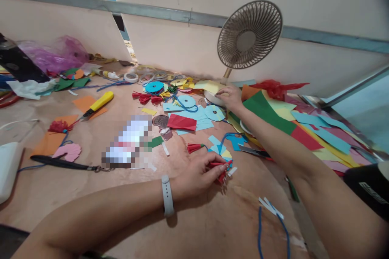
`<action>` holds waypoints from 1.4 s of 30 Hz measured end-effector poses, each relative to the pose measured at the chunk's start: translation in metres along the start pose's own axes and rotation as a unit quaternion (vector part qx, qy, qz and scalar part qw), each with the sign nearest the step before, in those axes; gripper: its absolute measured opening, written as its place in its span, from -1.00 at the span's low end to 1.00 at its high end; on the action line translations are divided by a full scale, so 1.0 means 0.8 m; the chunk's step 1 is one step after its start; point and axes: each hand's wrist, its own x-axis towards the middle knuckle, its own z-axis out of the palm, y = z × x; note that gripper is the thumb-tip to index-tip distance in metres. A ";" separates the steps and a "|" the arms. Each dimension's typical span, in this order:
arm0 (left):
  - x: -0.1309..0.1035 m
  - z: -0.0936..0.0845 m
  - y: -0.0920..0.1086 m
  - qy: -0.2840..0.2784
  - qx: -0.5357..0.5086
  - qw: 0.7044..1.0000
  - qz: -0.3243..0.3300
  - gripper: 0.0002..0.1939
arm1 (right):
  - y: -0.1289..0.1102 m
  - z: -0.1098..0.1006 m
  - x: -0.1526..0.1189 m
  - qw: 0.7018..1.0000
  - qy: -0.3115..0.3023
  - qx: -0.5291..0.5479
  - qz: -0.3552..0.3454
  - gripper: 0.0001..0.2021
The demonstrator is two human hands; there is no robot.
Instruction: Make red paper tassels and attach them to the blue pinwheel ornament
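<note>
My left hand, with a pale band on its wrist, is closed on a red paper tassel over the middle of the table. Beside the fingers lie a blue and yellow paper disc and white strips. My right hand reaches farther back to the fan's base. Its fingers bend over a pale yellow paper and a white round piece; whether they grip either is unclear. Another red tassel lies just behind my left hand. A red paper rectangle rests on light blue sheets.
A fan stands at the back. Scissors lie under my right forearm. Coloured sheets pile up at the right. A yellow-handled cutter, a blurred phone-like object and a black strap lie at the left.
</note>
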 end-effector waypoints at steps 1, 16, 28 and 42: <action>0.000 0.000 0.001 0.001 0.001 1.000 0.002 -0.65 | -0.002 0.001 0.001 0.999 0.014 0.029 0.027 -0.85; 0.011 -0.002 0.002 0.065 -0.213 0.974 -0.044 -0.57 | -0.146 -0.083 -0.186 0.878 -0.021 0.385 0.283 -0.54; 0.011 -0.009 0.008 0.084 -0.214 0.971 -0.058 -0.67 | -0.181 -0.105 -0.275 0.762 -0.086 0.507 0.393 -0.68; 0.009 -0.010 0.008 0.102 -0.191 0.974 -0.068 -0.75 | -0.171 -0.093 -0.288 0.778 -0.084 0.481 0.395 -0.54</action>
